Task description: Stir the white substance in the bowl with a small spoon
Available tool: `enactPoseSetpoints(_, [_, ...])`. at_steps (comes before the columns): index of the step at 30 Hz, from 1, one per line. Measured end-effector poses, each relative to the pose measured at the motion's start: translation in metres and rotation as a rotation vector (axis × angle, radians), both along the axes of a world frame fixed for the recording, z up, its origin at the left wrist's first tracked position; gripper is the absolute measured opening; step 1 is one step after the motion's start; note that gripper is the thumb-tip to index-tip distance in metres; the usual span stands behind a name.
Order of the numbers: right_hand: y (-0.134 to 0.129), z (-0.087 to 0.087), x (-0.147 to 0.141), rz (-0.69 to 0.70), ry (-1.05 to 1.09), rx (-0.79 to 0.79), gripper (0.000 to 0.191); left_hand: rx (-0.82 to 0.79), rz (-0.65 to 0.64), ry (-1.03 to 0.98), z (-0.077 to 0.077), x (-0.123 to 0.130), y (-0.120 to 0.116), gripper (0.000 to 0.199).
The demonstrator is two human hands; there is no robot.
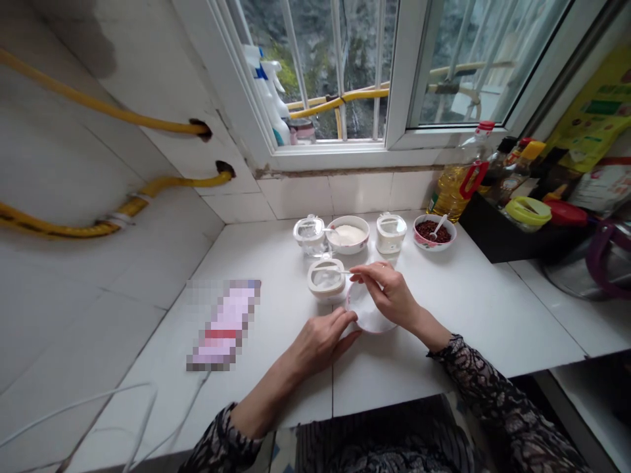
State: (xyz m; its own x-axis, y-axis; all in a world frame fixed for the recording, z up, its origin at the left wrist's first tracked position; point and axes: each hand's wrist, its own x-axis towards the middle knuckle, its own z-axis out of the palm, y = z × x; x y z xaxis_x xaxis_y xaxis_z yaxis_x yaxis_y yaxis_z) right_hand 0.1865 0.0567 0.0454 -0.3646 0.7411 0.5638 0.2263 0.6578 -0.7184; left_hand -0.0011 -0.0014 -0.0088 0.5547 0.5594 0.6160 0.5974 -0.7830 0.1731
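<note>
The right hand point(387, 295) sits near the middle of the frame, thumb and forefinger drawn together in a pinch at the end of a thin metal spoon point(342, 270), though it cannot be told whether they truly grip it. The spoon's long axis runs almost level, from the opening of a white lidded seasoning jar point(325, 282) rightward to those fingers, so the right hand is much nearer to it than the left. Just below the jar's right side lies a pink-rimmed bowl point(367, 315) of something white, partly covered by the right hand. The left hand point(323, 341), half open and gripping nothing, rests its fingers against the bowl's left edge. Farther up the white tiled desk point(468, 315) stand a bowl of white powder point(348, 235) and a bowl of dark red peppercorns point(434, 231).
</note>
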Motion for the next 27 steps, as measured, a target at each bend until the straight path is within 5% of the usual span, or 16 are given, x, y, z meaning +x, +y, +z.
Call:
enactPoseSetpoints(3, [-0.001,0.004,0.004,-0.034,-0.040,0.086,0.024,-0.003,0.005,-0.001,0.000,0.000,0.000,0.015])
enactPoseSetpoints(12, [0.011,0.002,0.027,-0.319,-0.235,-0.043,0.019,-0.042,-0.007,0.002,0.004,0.000,-0.002,0.013])
enactPoseSetpoints(18, [0.012,-0.009,0.019,-0.201,-0.425,0.008,0.022,-0.039,-0.006,-0.001,0.004,-0.001,-0.002,0.013])
enactPoseSetpoints(27, [0.013,-0.006,0.018,-0.173,-0.299,-0.186,0.025,-0.060,-0.006,-0.008,0.003,-0.002,-0.002,0.012])
